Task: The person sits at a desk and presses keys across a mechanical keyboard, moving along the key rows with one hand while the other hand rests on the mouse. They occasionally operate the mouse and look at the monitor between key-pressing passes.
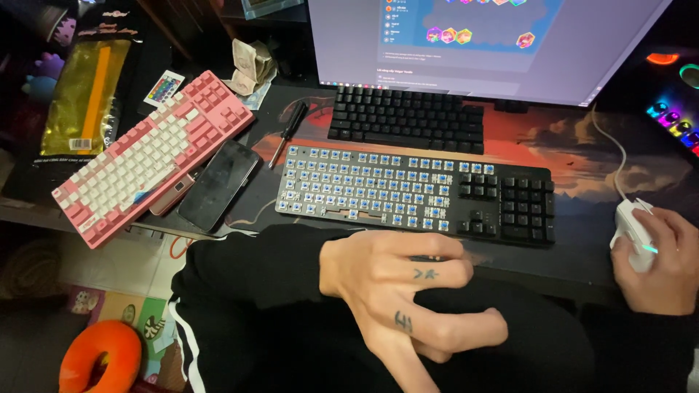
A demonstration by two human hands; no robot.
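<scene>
Lit monitor fills the top of the desk, w/ a scenic red-and-dark desk mat spread below it. On the mat, center: a grey keyboard w/ most keycaps stripped, blue switches bare, black caps left only on its right block. A black keyboard sits just behind it; a pink-and-white keyboard lies angled at far left. Beside that, a dark phone face up, and a black-handled screwdriver near the stripped board's top-left corner. Left hand hovers at the desk's front edge, fingers loose and spread, holding nothing. Right hand curls over a white mouse at far right, gripping it.
</scene>
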